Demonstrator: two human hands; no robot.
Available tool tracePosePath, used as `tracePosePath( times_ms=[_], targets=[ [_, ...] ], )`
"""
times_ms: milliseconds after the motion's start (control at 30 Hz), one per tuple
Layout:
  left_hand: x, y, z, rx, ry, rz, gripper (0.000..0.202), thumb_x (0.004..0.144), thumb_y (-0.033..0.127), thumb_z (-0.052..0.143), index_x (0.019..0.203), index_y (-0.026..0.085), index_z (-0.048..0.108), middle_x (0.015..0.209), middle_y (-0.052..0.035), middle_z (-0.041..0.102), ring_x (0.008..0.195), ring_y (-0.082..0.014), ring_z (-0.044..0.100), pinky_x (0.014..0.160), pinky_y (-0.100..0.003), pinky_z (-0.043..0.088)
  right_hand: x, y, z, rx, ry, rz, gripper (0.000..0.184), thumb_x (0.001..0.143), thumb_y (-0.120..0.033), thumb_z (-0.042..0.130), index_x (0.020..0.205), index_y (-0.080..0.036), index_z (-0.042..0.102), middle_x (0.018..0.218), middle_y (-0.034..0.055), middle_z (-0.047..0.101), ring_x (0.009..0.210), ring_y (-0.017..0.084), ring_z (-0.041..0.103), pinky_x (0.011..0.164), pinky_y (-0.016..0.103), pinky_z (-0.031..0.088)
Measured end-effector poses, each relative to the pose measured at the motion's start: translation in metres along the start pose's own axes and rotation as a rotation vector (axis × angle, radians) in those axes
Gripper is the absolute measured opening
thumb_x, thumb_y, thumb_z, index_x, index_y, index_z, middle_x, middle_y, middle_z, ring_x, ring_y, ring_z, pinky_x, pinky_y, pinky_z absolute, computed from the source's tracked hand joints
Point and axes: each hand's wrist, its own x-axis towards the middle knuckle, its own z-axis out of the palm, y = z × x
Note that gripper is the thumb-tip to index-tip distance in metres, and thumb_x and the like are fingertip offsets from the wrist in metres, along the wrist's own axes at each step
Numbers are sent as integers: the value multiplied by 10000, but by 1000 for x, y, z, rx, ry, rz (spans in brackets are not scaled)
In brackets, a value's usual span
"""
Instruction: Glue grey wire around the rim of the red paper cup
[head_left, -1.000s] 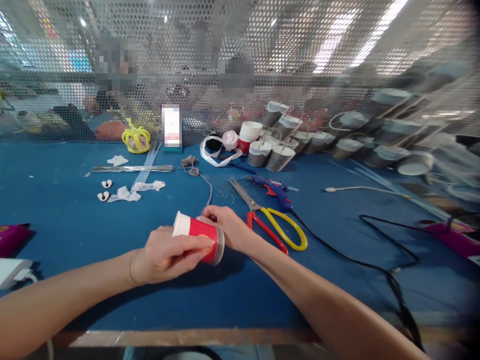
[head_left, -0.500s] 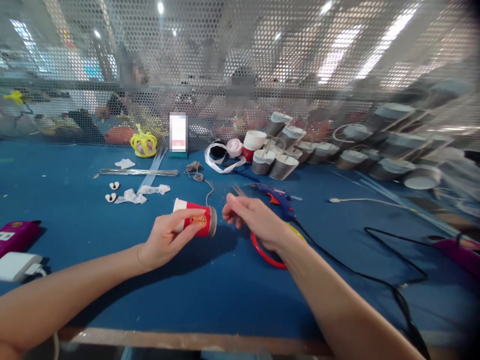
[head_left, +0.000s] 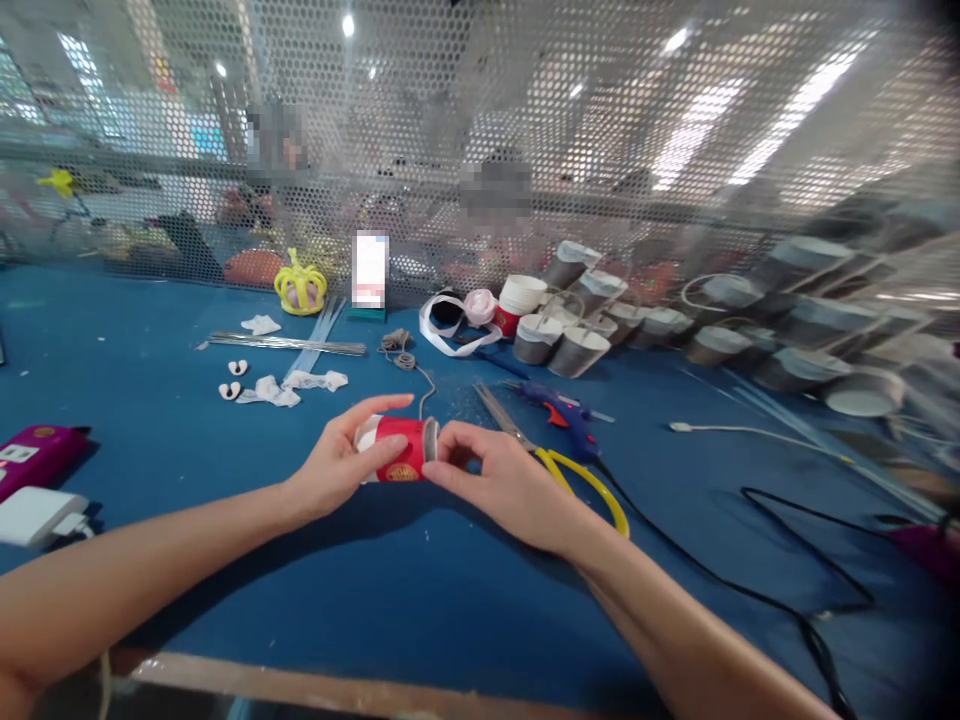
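A red paper cup [head_left: 399, 448] with a white rim lies on its side just above the blue table [head_left: 450, 590]. My left hand [head_left: 341, 462] grips it from the left, thumb under and forefinger stretched over the top. My right hand [head_left: 502, 482] meets the cup's base end, fingers curled and pinching at its edge. A thin grey cord [head_left: 421, 381] runs from behind the cup toward a small coil [head_left: 396, 344]. Whether the right fingers hold the cord is hidden.
Scissors with yellow and red handles [head_left: 559, 462] and a blue glue gun [head_left: 564, 412] with a black cable [head_left: 750, 590] lie right of my hands. Several grey-wrapped cups [head_left: 577, 345], white ribbon [head_left: 450, 325], metal wires [head_left: 289, 344], a yellow crown [head_left: 300, 285] and a perforated screen [head_left: 480, 140] stand behind. People sit beyond the screen.
My right hand left the cup, swung toward the scissors, then came back to the cup's base end. The cup turned in my left hand and sits a little farther out.
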Motion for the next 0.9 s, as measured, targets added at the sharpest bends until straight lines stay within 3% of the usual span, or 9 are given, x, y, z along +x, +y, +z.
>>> tracePosePath(
  times_ms=[100,233,367,533,700,900],
  targets=[
    [-1,1,3,70,50,10,362,745,266,642,1077,139,579,913,-68,672,726,-133,634,648,-235,549,0,2,5,67,14,51,176,731,-308,571,627,-196,483,598,-42,494,559,98,435,542,231,363],
    [-6,3,6,250,14,88,313,771,241,599,1071,153,598,1067,-94,633,903,-184,618,744,-293,547,2,12,9,211,26,157,225,706,-353,598,619,-196,463,577,-49,471,534,91,428,512,227,348],
    [-9,5,7,442,-21,148,307,783,206,572,1088,174,591,1022,-66,666,881,-164,633,800,-282,521,4,18,8,299,83,194,265,747,-437,546,669,-185,514,608,-25,519,573,107,474,564,247,388],
    [-12,5,9,464,-65,168,296,784,196,559,1075,157,597,937,-53,691,784,-144,657,703,-220,537,6,23,9,89,247,193,265,776,-440,517,755,-177,553,692,8,580,631,136,517,582,265,404],
    [-14,3,11,409,-167,152,276,800,175,521,1056,129,613,925,-68,692,720,-127,658,674,-207,531,7,20,12,142,61,103,296,833,-409,452,852,-178,636,879,45,662,849,174,587,772,297,432],
    [-14,1,11,381,-203,118,286,792,171,506,1040,82,617,759,-55,707,648,-119,641,627,-197,520,9,12,17,306,-47,91,483,880,-509,291,1050,-193,615,1136,57,618,1041,179,554,927,343,384]
  ],
)
